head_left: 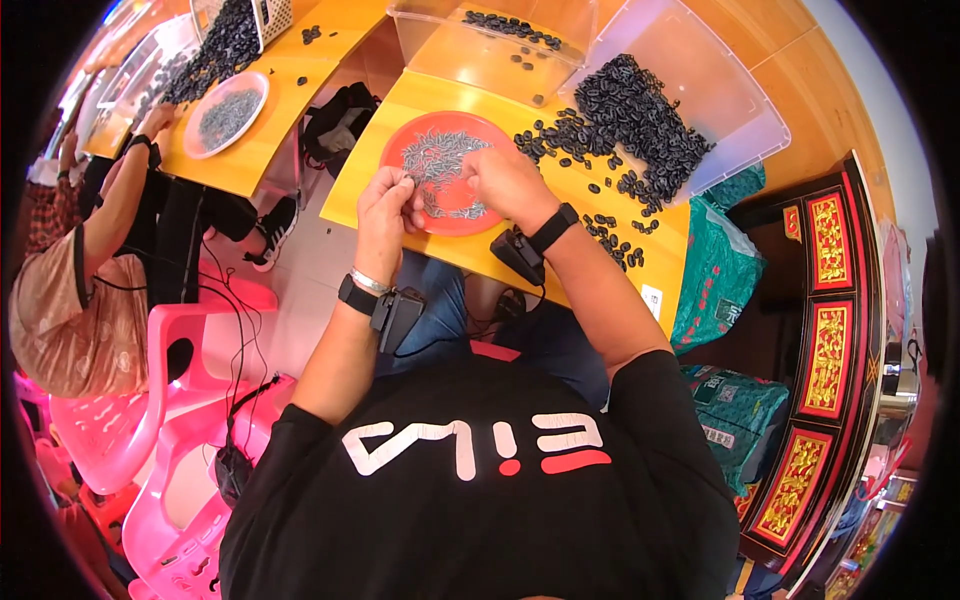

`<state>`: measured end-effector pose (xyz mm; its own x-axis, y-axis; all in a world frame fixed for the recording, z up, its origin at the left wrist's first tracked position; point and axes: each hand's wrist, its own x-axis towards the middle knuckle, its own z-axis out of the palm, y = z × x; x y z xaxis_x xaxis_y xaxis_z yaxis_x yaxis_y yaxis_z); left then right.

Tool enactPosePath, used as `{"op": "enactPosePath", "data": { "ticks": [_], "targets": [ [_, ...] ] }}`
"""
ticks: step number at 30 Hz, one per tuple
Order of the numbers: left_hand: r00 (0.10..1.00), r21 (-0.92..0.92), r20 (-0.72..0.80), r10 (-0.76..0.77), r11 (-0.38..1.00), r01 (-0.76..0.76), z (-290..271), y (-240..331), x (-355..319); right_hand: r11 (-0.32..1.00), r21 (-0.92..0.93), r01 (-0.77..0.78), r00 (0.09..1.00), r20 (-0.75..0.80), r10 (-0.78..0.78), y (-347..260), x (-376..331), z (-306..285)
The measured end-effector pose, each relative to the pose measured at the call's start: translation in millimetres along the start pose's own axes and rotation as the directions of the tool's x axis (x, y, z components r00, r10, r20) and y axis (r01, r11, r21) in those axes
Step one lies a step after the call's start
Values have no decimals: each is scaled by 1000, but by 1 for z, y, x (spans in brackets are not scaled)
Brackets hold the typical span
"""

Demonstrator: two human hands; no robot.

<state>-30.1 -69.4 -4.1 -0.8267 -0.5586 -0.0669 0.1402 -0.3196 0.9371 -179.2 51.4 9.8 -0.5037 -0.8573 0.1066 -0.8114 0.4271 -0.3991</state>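
A round red plate (402, 140) lies on the yellow table, holding a loose heap of thin grey metal pins (436, 156). My left hand (384, 215) is at the plate's near left rim, thumb and fingers curled together; what they pinch is too small to make out. Over the plate's right side, my right hand (507, 185) reaches down with its fingertips drawn together at the pins. Anything between those fingertips is hidden. Small black oval parts (570, 135) are strewn just right of the plate.
A clear plastic bin (748, 95) at the right spills black parts onto the table; another clear bin (490, 72) stands at the back. Green bags (715, 270) sit beside the right edge. Left, a co-worker's hand (155, 120) is near a pale plate (200, 148). Pink chairs (165, 400) stand there.
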Motion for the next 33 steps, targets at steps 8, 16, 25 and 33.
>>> {"op": "enactPosePath", "data": {
  "ticks": [8,16,25,33],
  "targets": [
    [1000,14,4,1,1000,-1,-1,1,1,999,8,-38,997,72,37,-4,-2,-17],
    [1000,14,6,-17,1000,17,3,3,0,990,-135,30,993,114,-15,1,6,3],
    [1000,23,18,-19,1000,19,5,-1,-2,995,-96,-18,997,67,24,-9,4,3],
    [999,1,46,-22,1000,22,9,-5,-3,690,715,-114,987,4,159,23,6,6]
  ]
}}
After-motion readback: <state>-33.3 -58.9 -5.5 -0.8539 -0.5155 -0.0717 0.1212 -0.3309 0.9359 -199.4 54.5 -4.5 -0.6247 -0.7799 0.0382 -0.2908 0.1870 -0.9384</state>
